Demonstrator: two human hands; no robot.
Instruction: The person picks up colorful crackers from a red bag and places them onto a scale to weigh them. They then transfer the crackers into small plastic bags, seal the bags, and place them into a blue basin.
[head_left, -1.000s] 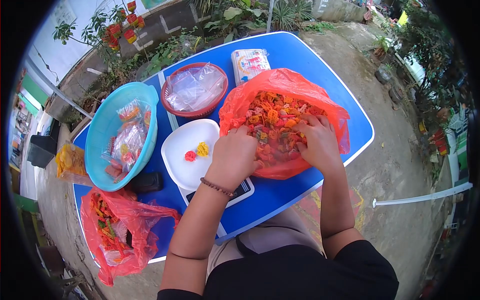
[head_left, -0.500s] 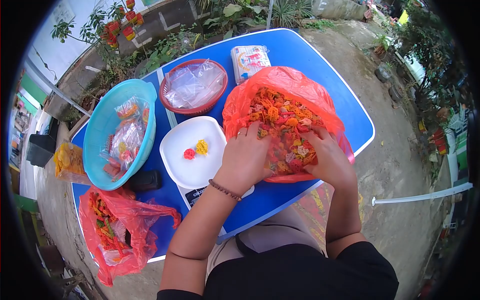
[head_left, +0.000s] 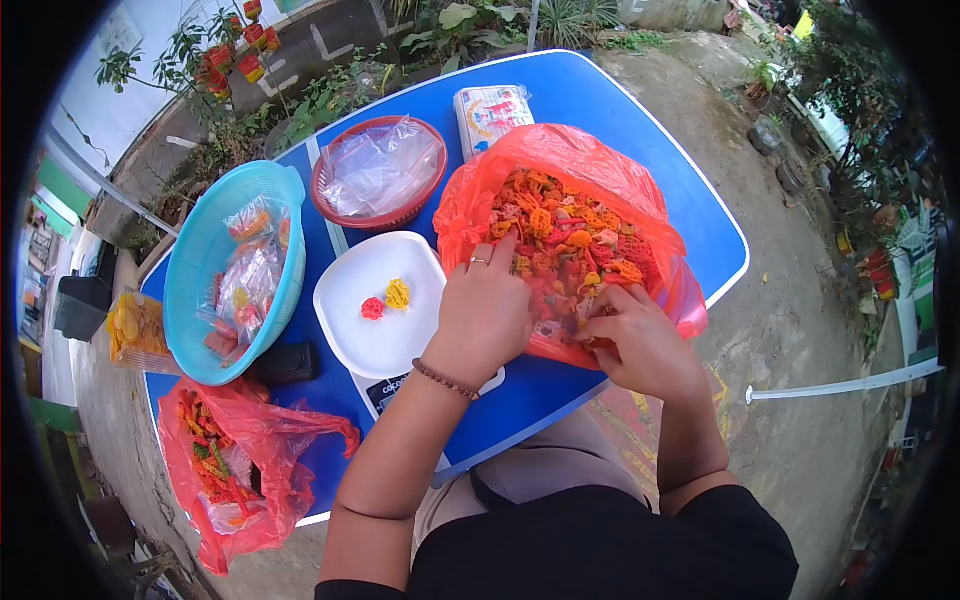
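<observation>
A big red plastic bag lies wide open on the table, full of orange, yellow, pink and red lacy snack pieces. At its left side my left hand reaches over the rim, fingers stretched onto the snacks; its thumb is hidden. My right hand is at the front right of the opening, fingertips and thumb drawn together among the snacks. What they pinch, if anything, is too small to name. Left of the bag, a white scale carries a pink piece and a yellow piece.
On the blue table are a turquoise basket of filled packets, a red basket of clear plastic bags, and a wrapped white pack. A second red bag and a dark object lie front left.
My right hand has shifted toward the front of the bag, and its spread fingers have drawn together. My left fingers have moved slightly toward the bag's left rim. The view has shifted slightly.
</observation>
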